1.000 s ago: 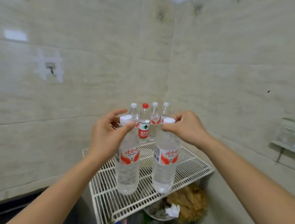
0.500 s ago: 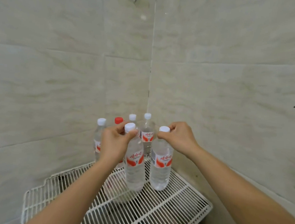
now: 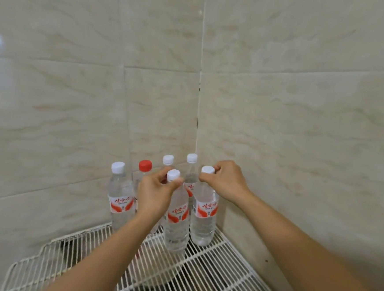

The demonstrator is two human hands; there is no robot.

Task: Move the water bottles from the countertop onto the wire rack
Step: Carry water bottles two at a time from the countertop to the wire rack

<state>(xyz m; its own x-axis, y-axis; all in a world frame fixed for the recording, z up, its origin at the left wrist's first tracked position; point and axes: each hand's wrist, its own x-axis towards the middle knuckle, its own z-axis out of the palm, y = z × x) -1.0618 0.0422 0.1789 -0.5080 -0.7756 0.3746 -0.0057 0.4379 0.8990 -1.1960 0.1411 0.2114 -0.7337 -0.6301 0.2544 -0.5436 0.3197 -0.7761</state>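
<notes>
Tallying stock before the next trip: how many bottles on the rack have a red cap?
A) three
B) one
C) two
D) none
B: only one red cap shows among the bottles standing on the rack; the rest are white.

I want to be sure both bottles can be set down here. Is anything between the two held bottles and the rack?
Nothing visible does. The front bottle in the left hand and the right bottle in the right hand have their bases at the wire rack; four other bottles stand behind and to the left, toward the corner.
</notes>
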